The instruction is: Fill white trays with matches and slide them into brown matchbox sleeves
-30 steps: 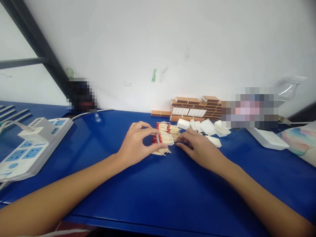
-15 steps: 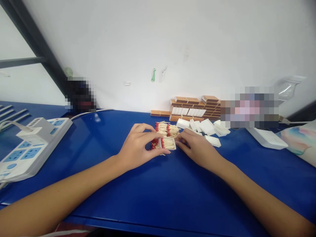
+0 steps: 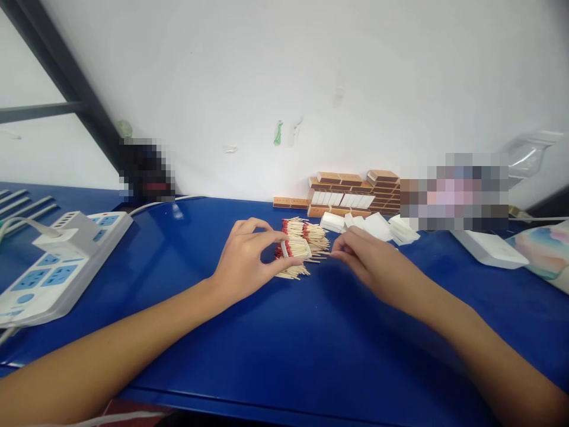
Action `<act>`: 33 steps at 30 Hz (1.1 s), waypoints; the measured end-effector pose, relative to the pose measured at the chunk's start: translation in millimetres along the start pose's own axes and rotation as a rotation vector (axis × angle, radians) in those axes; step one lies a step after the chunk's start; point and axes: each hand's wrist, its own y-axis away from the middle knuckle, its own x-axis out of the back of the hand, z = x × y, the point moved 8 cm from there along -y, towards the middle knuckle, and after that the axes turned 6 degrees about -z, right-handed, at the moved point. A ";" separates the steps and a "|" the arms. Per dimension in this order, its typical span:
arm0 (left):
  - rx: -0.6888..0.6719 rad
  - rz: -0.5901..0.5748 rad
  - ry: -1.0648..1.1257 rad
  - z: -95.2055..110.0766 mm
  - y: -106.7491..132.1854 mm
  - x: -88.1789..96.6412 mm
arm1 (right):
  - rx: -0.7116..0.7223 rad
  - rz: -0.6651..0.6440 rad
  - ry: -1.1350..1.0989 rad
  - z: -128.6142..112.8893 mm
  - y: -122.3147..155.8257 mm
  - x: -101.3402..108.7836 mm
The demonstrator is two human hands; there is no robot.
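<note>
My left hand (image 3: 249,252) grips a small white matchbox tray (image 3: 306,249) between thumb and fingers. Red-headed matches (image 3: 296,248) fill the tray, their heads toward my left palm. Loose matches (image 3: 316,236) lie in heaps behind the tray, and more matches (image 3: 293,273) spread below it. My right hand (image 3: 367,255) is just right of the heap, thumb and fingers pinched together. Stick ends reach close to its fingertips, but I cannot make out what the pinch holds.
White empty trays (image 3: 377,226) lie behind my right hand. Brown matchboxes (image 3: 342,181) are stacked against the wall. A power strip (image 3: 66,267) with a plugged-in adapter sits at left on the blue table (image 3: 284,350). A white box (image 3: 491,249) rests at right.
My right hand has drawn back to the right, away from the tray's end. The tray in my left hand has shifted slightly left, uncovering matches beneath and beside it.
</note>
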 end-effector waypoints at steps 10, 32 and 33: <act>-0.065 -0.044 0.146 15.2 2.9 -2.0 | 0.128 0.107 -0.094 -43.7 0.6 5.3; 0.202 0.006 0.096 -13.1 -1.8 3.5 | 0.089 0.140 -0.077 -37.2 4.1 10.0; 0.234 0.016 0.108 -17.7 -2.6 4.5 | 0.078 0.126 -0.059 -33.8 3.3 6.0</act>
